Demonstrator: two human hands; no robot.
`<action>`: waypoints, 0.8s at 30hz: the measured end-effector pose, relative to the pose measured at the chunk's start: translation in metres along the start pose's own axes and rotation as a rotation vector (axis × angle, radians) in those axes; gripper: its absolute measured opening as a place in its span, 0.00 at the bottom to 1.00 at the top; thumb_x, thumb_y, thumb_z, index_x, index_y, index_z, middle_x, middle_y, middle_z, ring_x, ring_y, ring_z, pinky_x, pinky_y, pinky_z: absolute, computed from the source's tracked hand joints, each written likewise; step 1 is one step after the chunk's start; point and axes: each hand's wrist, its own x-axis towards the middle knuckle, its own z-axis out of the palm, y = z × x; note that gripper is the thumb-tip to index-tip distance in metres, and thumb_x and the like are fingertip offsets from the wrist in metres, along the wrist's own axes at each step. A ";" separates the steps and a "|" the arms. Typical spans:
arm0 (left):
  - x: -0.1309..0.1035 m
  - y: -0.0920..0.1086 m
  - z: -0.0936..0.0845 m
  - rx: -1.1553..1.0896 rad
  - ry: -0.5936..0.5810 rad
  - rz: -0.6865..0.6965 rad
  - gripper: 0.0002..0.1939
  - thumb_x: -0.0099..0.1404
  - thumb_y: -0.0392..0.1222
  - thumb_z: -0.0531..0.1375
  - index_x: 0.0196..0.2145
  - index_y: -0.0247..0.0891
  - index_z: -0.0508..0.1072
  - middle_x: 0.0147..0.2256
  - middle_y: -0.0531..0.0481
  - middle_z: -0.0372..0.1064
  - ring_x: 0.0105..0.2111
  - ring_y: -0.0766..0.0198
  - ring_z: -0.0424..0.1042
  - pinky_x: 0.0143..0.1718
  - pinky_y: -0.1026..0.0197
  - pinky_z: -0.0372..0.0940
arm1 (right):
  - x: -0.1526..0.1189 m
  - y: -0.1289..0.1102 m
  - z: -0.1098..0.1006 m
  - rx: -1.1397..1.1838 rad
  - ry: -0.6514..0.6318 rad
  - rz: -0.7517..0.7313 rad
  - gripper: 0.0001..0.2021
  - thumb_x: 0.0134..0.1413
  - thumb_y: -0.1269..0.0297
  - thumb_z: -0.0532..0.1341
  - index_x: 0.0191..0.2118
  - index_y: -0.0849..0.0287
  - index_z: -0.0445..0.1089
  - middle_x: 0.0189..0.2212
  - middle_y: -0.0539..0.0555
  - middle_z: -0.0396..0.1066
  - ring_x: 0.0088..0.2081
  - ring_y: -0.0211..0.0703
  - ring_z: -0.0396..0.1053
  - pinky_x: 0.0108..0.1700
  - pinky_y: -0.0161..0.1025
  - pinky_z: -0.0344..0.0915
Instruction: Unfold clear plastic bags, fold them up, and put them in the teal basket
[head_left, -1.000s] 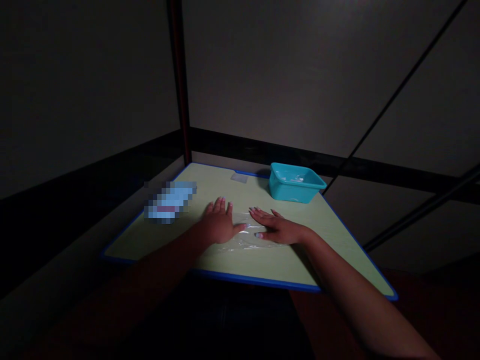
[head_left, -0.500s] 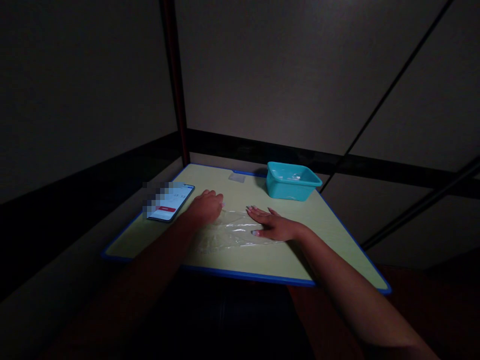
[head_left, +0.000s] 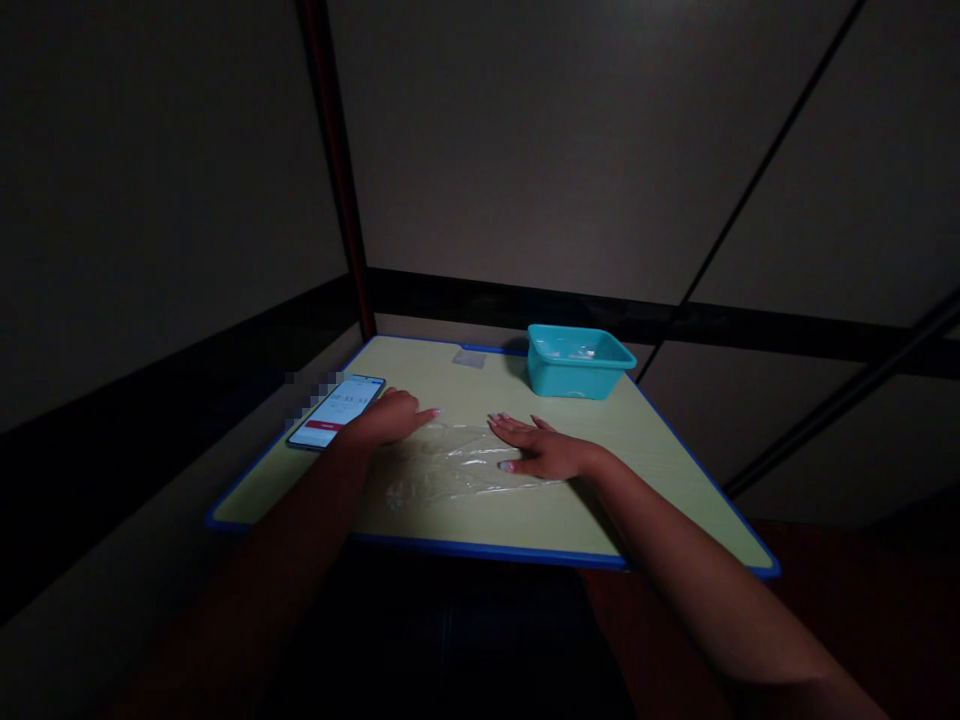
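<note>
A clear plastic bag [head_left: 450,465] lies flat and creased on the pale yellow table [head_left: 480,525]. My right hand [head_left: 544,450] rests on the bag's right part, palm down, with its fingers spread. At the bag's upper left edge is my left hand [head_left: 394,415]; its thumb stretches out to the right, while the other fingers are curled and partly hidden. Whether the left hand holds anything cannot be made out. It sits just right of the phone [head_left: 341,408].
A turquoise basket [head_left: 577,378] stands at the table's back right, with something shiny inside. A small translucent piece [head_left: 469,358] lies near the back edge. Blue trim borders the table, and walls rise behind it and to the left.
My left hand has moved left, closer to the phone, and its thumb now sticks out. The right hand stays on the bag. The view has shifted slightly.
</note>
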 end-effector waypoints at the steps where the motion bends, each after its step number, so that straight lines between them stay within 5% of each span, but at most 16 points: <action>1: -0.002 0.002 -0.003 -0.008 -0.009 -0.018 0.33 0.63 0.61 0.41 0.32 0.32 0.75 0.38 0.36 0.72 0.41 0.53 0.68 0.44 0.58 0.58 | 0.000 0.000 0.000 0.001 0.000 0.000 0.37 0.56 0.48 0.52 0.65 0.49 0.32 0.65 0.54 0.30 0.65 0.49 0.30 0.60 0.62 0.26; 9: -0.013 0.007 -0.019 -0.271 -0.096 -0.052 0.29 0.57 0.64 0.48 0.20 0.36 0.71 0.21 0.46 0.68 0.23 0.61 0.64 0.27 0.61 0.56 | 0.001 0.003 0.001 0.000 -0.001 -0.010 0.37 0.56 0.46 0.52 0.65 0.48 0.32 0.66 0.54 0.31 0.65 0.51 0.30 0.60 0.63 0.26; 17: -0.010 -0.005 -0.012 -0.339 -0.094 0.012 0.17 0.54 0.52 0.53 0.19 0.36 0.69 0.19 0.51 0.64 0.22 0.65 0.61 0.24 0.63 0.51 | 0.000 0.003 0.001 -0.018 -0.006 -0.006 0.37 0.57 0.47 0.52 0.65 0.49 0.31 0.66 0.54 0.30 0.65 0.49 0.30 0.59 0.63 0.27; 24: -0.010 -0.009 -0.012 -0.275 -0.111 -0.046 0.14 0.53 0.50 0.56 0.25 0.36 0.72 0.26 0.48 0.70 0.27 0.63 0.67 0.27 0.64 0.55 | 0.000 0.003 0.001 -0.017 -0.009 -0.009 0.37 0.57 0.47 0.51 0.65 0.50 0.31 0.66 0.54 0.30 0.65 0.49 0.30 0.59 0.63 0.27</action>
